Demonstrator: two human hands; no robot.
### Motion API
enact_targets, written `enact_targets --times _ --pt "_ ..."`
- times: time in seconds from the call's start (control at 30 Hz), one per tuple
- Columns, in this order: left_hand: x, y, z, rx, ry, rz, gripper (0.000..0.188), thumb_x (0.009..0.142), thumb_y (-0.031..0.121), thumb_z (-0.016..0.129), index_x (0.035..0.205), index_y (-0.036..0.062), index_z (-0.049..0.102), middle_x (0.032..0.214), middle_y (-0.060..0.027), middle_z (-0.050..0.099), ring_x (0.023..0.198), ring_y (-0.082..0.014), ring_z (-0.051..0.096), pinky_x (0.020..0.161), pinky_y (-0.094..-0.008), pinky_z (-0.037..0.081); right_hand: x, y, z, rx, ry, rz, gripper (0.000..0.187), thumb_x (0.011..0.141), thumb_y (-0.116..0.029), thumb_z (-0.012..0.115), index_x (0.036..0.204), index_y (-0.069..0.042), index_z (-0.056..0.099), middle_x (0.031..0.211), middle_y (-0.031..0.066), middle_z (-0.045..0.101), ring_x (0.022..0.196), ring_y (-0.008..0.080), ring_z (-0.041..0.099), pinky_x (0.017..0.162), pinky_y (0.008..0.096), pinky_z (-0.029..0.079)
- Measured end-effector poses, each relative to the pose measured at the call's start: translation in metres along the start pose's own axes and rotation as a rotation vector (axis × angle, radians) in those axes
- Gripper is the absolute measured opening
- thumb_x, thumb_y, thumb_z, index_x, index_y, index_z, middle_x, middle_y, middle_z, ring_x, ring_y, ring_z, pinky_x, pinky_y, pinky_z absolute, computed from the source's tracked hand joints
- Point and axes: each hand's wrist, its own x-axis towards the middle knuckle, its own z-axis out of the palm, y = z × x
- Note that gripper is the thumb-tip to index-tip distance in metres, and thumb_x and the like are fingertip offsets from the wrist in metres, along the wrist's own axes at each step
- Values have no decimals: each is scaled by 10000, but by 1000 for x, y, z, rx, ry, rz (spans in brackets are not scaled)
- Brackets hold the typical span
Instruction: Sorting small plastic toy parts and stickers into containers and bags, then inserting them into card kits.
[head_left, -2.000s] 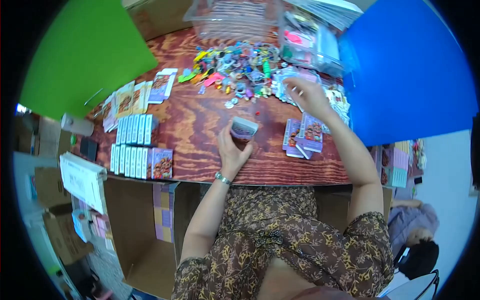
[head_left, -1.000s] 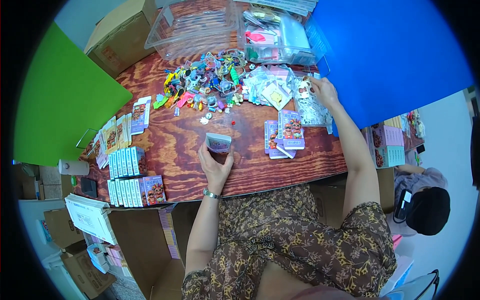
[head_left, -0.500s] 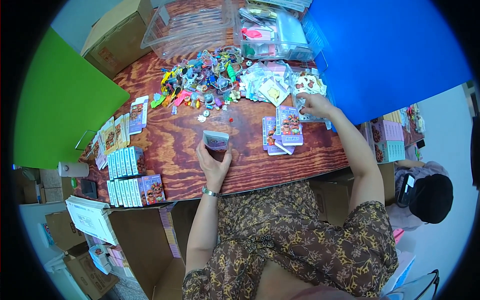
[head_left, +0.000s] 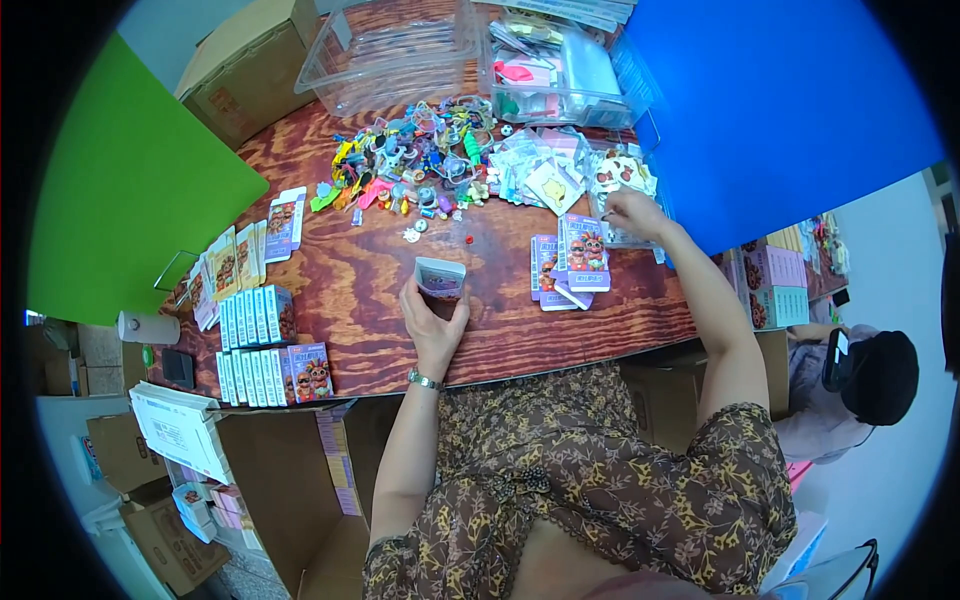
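Note:
My left hand (head_left: 433, 328) is wrapped round a small open-topped cardboard box (head_left: 441, 281), held upright near the front of the table. What lies inside the box is too dark to make out. Over at the right, my right hand (head_left: 640, 214) hangs at the clear tray (head_left: 655, 228) of small white and brown flat pieces (head_left: 622, 172). Its fingers are curled together, and anything between them is hidden. Just below that hand lie several purple printed boxes (head_left: 583, 252), flat and overlapping.
A heap of small colourful toys (head_left: 415, 155) and a pile of small packets (head_left: 540, 175) cover the far middle. Rows of filled-looking boxes (head_left: 250, 375) stand at left beside flat cards (head_left: 225, 265). Clear bins (head_left: 390, 60) stand behind. Green (head_left: 120, 200) and blue panels (head_left: 790, 110) flank the table.
The view has shifted slightly. My right hand's fingers have drawn together and lifted a little at the tray. My left hand still holds the box in the same place.

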Motion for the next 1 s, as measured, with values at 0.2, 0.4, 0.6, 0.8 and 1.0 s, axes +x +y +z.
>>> enact_targets --times 0.2,0.4,0.6,0.8,1.0 --pt "-2 -4 -1 -4 8 16 753 752 207 855 1337 -35 445 1226 -207 524 1115 -381 545 938 -471 469 -12 -7 -37 781 -5 306 268 939 -295 723 1038 -73 611 841 5 633 772 81 604 651 248 484" --pt "-2 -2 -2 -9 6 10 757 742 189 852 1338 -35 443 1221 -208 522 1115 -385 543 941 -472 468 -18 -23 -52 1049 60 273 265 937 -298 727 1085 -115 606 955 1 660 806 95 630 703 254 492" --pt "-3 -4 -3 -8 4 5 756 739 183 849 1340 -33 445 1223 -206 522 1122 -386 541 949 -469 466 -14 -41 -58 1181 25 92 218 921 -271 733 1004 -105 618 889 -7 678 797 113 644 692 268 493" --pt "-1 -3 -2 -17 4 14 754 743 174 844 1348 -31 444 1233 -207 521 1130 -382 540 954 -466 466 -19 -8 -52 219 -140 66 142 821 -171 708 869 -74 616 771 48 670 689 205 637 627 352 487" --pt "-1 -1 -3 -23 5 9 738 750 175 846 1341 -31 454 1230 -203 525 1123 -376 543 951 -464 468 -17 -8 -37 -36 -253 78 230 751 -162 692 971 -101 666 893 113 721 844 316 694 745 425 542"
